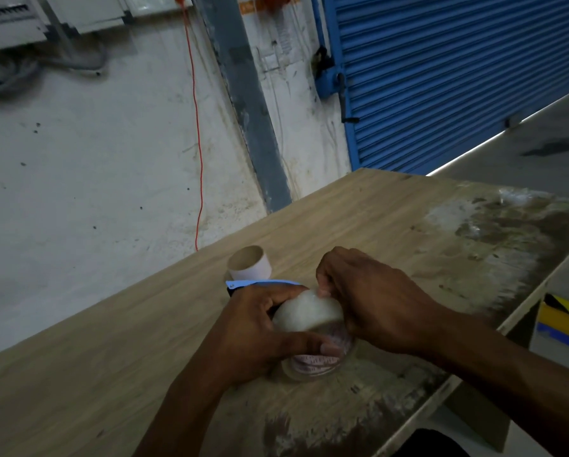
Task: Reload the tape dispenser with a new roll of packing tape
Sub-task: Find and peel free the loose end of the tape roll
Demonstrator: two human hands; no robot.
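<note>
A clear roll of packing tape [306, 313] stands on edge on the wooden table [111, 357], its pink printed core facing me. My left hand [260, 334] grips the roll from the left, thumb across its open side. My right hand [372, 301] curls over the roll's top right, fingertips pinching at the tape's surface. A blue part of the tape dispenser [263, 283] shows just behind my left hand; the rest of it is hidden. An empty cardboard core [250, 262] stands upright on the table behind the dispenser.
The table's right part is stained white and dark. Past its right edge sit yellow, black and blue items [563, 321] on a lower level. A white wall with an orange cable [198, 153] and a blue roller shutter [457, 77] lie behind.
</note>
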